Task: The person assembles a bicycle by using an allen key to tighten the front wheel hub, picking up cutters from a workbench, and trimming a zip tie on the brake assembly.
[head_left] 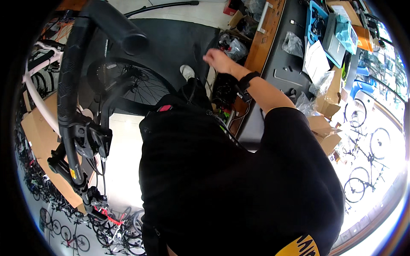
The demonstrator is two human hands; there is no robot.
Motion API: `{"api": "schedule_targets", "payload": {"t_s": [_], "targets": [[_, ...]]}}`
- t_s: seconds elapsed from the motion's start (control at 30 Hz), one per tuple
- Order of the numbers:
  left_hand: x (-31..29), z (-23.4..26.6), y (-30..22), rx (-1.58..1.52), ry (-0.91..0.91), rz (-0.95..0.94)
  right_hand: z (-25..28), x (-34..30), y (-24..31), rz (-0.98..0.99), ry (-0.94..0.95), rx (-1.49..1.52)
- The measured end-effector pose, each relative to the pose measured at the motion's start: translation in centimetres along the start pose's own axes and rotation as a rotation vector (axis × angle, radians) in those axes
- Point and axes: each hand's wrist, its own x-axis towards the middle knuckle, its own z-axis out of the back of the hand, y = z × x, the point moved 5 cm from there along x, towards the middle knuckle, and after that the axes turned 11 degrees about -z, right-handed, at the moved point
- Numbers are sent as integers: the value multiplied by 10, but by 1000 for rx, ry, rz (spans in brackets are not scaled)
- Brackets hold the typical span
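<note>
Bicycle (83, 136) close on my left, stiff, likely more awkward than heavy; wheel (139, 80) beyond, thin spokes probably easily bent; best hold, I judge, the ridged handlebar wrap (66, 98); right hand (218, 61) well apart, rightward, fingers (209, 55) curled, whether pinching anything I cannot tell; left unseen.

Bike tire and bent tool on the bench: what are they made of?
The tire looks like rubber, dull and black: its thick ring shows little shine. The bent tool is probably smooth metal: it's thin and silvery, but which metal I can't tell.
</note>
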Motion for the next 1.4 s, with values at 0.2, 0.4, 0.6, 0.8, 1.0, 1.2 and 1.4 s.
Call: {"api": "schedule_targets", "payload": {"t_s": [0.2,0.4,0.6,0.8,1.0,1.2,1.4], "targets": [[25,10,-3,51,67,-44,24,-59,52,-142,35,302],[60,18,4,71,148,-129,-46,-151,-14,-388,708,-798],[96,36,-6,185,145,-342,-66,-154,-14,-403,308,-94],[138,40,-2,-447,495,-237,-42,-164,63,-388,154,-66],[151,89,9,145,0,-647,-99,-130,74,-189,494,40],[152,181,28,-54,-141,-394,-187,-94,38,-372,687,268],[191,297,-39,245,-311,-493,-239,-143,109,-427,494,-118]]}}
